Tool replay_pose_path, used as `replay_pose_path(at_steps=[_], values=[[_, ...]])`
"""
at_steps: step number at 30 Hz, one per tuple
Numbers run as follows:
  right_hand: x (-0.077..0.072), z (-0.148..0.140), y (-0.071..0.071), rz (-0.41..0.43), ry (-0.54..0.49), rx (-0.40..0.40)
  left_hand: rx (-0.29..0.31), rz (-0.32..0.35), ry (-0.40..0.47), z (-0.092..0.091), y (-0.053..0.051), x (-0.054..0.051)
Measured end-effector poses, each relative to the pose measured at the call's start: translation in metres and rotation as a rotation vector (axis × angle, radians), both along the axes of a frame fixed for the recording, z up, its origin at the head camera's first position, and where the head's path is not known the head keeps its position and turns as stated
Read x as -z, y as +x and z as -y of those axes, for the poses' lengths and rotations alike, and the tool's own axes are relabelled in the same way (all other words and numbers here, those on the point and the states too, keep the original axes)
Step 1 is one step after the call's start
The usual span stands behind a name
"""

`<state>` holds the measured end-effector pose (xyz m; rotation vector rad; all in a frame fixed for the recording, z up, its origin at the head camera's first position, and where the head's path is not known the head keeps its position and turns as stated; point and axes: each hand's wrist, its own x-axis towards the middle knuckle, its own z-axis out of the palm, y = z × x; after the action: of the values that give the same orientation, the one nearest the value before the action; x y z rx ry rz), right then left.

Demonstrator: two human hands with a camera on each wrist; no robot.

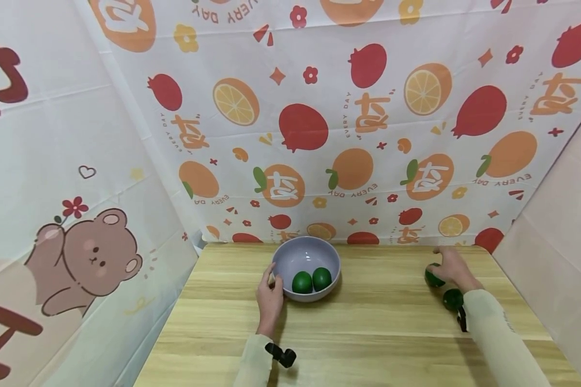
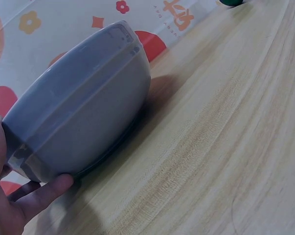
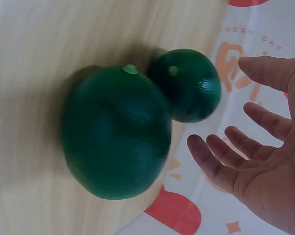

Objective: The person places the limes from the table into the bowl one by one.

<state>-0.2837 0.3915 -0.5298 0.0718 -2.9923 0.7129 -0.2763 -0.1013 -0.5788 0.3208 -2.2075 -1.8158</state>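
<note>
A grey-purple bowl (image 1: 306, 247) stands on the table with two green round fruits, one (image 1: 302, 282) beside the other (image 1: 321, 278), inside. My left hand (image 1: 270, 301) holds the bowl at its left side; in the left wrist view, fingers of the left hand (image 2: 10, 196) lie against the outer wall of the bowl (image 2: 83, 103). My right hand (image 1: 456, 269) is over a green fruit (image 1: 434, 275) at the right, and a second one (image 1: 452, 299) lies nearer. In the right wrist view the right hand (image 3: 264, 147) has spread fingers, apart from the larger-looking fruit (image 3: 117, 132) and the smaller-looking one (image 3: 186, 85).
The wooden table (image 1: 377, 322) reaches back to a fruit-printed cloth (image 1: 300, 80). A cloth with a printed bear (image 1: 94, 258) hangs at the left, and a pale cloth (image 1: 557, 215) at the right. Each wrist wears a black device.
</note>
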Motion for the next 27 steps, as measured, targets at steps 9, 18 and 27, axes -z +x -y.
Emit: replay_pose_path(at_steps=[9,18,27], values=[[0.005,0.005,0.003,0.119,0.009,0.011,-0.004,0.006,-0.002,0.0,0.001,0.0],[0.012,0.007,0.003,0.173,-0.013,0.025,-0.003,0.0,0.0,-0.002,0.001,0.0],[0.016,0.009,0.003,0.173,-0.022,0.029,-0.011,-0.01,-0.011,-0.002,0.004,0.001]])
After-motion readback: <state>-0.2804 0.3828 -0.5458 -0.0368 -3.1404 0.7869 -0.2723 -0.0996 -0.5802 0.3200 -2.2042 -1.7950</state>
